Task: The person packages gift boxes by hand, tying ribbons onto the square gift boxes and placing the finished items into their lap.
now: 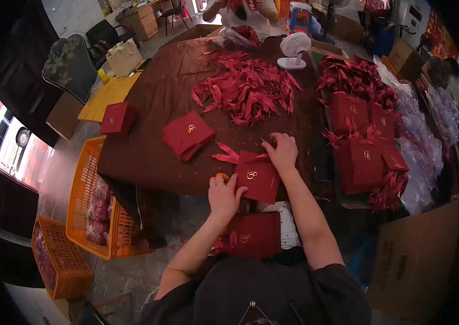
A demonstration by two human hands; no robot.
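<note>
A flat red gift bag (257, 181) with gold lettering lies at the table's near edge, ribbon ends sticking out at its top. My left hand (224, 196) grips its left side, thumb on the front face; something orange covers one fingertip. At the upper right corner, my right hand (282, 154) has its fingers pinched at the red ribbon (262, 156), which they partly hide. Another ribbon end (226, 154) points left. On my lap, below the table edge, rests a second red bag (255, 234) with similar lettering.
A stack of red bags (189, 132) and a red box-like pile (117, 118) stand left. Beyond lies a ribbon heap (248, 86) near a white fan (295, 47). More bags (353, 157) are at right. Orange crates (86, 197) flank the table; a person (248, 16) sits opposite.
</note>
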